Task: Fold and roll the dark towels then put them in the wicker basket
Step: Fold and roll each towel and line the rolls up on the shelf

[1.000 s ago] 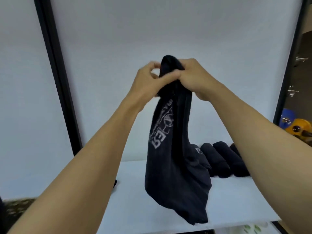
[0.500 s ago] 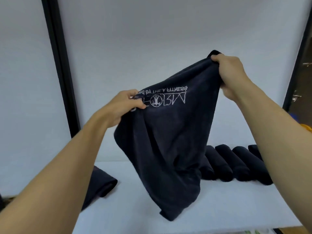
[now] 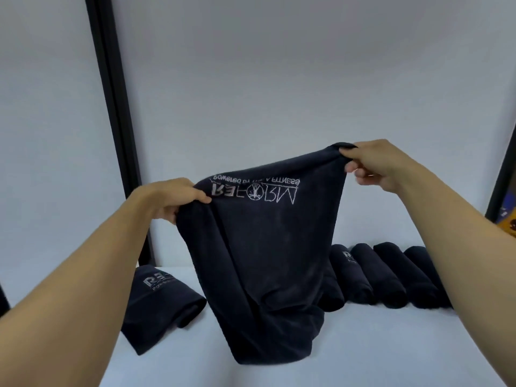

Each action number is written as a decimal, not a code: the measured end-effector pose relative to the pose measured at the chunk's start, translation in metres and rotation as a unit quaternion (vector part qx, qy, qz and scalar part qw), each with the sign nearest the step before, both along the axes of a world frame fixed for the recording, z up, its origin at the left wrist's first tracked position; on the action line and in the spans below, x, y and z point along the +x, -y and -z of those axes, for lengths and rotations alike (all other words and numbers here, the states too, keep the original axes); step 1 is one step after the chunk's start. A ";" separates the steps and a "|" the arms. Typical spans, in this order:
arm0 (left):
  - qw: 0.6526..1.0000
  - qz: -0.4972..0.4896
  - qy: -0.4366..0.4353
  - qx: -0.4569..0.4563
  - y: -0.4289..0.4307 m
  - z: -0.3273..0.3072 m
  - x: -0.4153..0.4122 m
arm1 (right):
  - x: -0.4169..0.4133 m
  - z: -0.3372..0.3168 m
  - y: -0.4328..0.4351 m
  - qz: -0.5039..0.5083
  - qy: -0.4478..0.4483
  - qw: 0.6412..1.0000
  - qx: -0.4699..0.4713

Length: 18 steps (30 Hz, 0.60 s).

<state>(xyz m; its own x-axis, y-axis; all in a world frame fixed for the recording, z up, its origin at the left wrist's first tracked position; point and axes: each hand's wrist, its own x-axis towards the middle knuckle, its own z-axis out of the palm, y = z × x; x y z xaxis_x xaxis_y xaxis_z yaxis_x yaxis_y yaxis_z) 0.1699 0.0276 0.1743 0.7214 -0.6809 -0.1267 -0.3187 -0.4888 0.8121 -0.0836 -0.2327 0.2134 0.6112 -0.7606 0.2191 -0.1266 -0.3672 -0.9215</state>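
A person holds a dark towel (image 3: 265,247) spread out in the air between both hands, above a white table (image 3: 363,347). The left hand (image 3: 170,202) grasps the towel's upper left corner, with the thumb lying across the front of the cloth and the fingers curled behind it. The right hand (image 3: 382,166), higher and farther right, pinches the upper right corner between thumb and forefinger, and its other fingers are curled loosely beneath. The top edge sags slightly between the two grips and slopes down toward the left. White lettering (image 3: 252,191) runs just under that edge, upside down. The cloth hangs in loose vertical folds, and its lower end appears to reach the table top, where it bunches.

On the table to the left, partly hidden by the left forearm, lies a folded towel (image 3: 159,303) of the same dark colour with pale lettering on it. Along the far right side, four rolled towels (image 3: 391,275) lie side by side in a row, touching one another; the leftmost is partly behind the hanging cloth. A black post (image 3: 111,107) stands against the white wall (image 3: 279,79) at far left. An orange object (image 3: 506,224) shows at the right edge, too cropped to identify.
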 end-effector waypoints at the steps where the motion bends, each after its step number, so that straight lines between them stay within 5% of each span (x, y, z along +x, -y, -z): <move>1: 1.000 -0.024 -0.004 0.006 0.003 0.001 0.005 | 0.006 0.003 0.001 -0.019 0.016 0.999 0.028; 8: 0.942 -0.123 -0.043 -0.309 0.056 -0.036 0.037 | 0.074 -0.007 0.026 -0.058 0.195 0.975 0.090; 14: 0.889 -0.237 0.171 -0.352 0.081 -0.120 0.049 | 0.101 -0.090 0.025 -0.137 0.341 0.926 0.085; 18: 0.856 -0.184 0.117 -0.469 0.056 -0.166 0.039 | 0.087 -0.134 0.005 -0.158 0.416 0.893 0.073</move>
